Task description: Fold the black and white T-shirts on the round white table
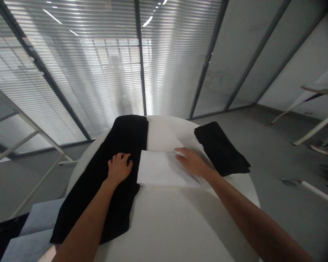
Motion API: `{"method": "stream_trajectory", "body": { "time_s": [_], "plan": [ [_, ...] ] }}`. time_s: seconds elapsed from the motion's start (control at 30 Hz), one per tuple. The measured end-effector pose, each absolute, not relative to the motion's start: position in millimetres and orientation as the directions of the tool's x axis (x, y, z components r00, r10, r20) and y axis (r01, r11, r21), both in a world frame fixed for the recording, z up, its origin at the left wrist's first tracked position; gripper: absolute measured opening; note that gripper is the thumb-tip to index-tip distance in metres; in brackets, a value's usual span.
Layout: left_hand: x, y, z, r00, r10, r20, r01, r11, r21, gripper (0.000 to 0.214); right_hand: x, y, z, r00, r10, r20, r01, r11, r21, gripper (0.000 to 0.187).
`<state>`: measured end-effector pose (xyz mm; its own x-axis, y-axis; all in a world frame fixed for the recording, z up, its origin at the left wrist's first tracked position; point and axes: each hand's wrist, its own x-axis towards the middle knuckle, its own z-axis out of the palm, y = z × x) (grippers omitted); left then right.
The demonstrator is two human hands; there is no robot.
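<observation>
A long black garment (98,174), laid out lengthwise, covers the left side of the round white table (164,225). My left hand (119,169) lies on it, fingers spread and slightly bent, holding nothing. To its right is a folded white cloth (158,169), a flat rectangle whose left edge meets the black garment. My right hand (190,162) rests over the right part of this cloth with its fingers apart; the hand and forearm hide some of that end. Beyond my right forearm, a smaller folded black cloth (221,149) sits near the table's right edge.
Glass partitions with blinds (169,65) rise behind the table. At left stands a white metal frame (30,123), with grey cushioned seats (41,218) below it. A phone-like object (47,253) shows at the lower left. Another table (319,89) is at right.
</observation>
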<state>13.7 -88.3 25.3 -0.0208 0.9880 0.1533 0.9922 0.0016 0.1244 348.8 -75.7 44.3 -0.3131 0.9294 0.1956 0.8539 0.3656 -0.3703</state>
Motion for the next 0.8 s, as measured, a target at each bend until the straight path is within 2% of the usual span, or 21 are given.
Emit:
{"method": "stream_trajectory", "body": {
  "time_s": [0.1, 0.23, 0.37, 0.57, 0.63, 0.8],
  "plan": [
    [13, -88, 26, -0.013, 0.99, 0.141, 0.991, -0.006, 0.134, 0.043, 336, -63, 44, -0.383, 0.916, 0.122, 0.81, 0.396, -0.433, 0.047],
    [8, -88, 26, 0.001, 0.992, 0.124, 0.988, -0.02, 0.155, 0.043, 328, -48, 48, -0.482, 0.875, -0.036, 0.826, 0.44, -0.353, 0.051],
    [3, -87, 25, 0.026, 0.992, 0.121, 0.985, -0.046, 0.168, 0.043, 330, -40, 64, -0.443, 0.878, -0.179, 0.868, 0.371, -0.331, 0.058],
    [0, -85, 27, 0.029, 0.994, 0.106, 0.983, -0.048, 0.178, 0.044, 346, -52, 81, -0.463, 0.805, -0.37, 0.84, 0.266, -0.473, 0.044],
    [0, -85, 27, 0.03, 0.994, 0.106, 0.983, -0.049, 0.178, 0.044, 354, -63, 83, -0.487, 0.783, -0.388, 0.81, 0.239, -0.535, 0.044],
    [0, -87, 27, 0.049, 0.992, 0.113, 0.982, -0.068, 0.176, 0.044, 371, -97, 91, -0.472, 0.819, -0.326, 0.755, 0.184, -0.629, 0.047]
  ]
}}
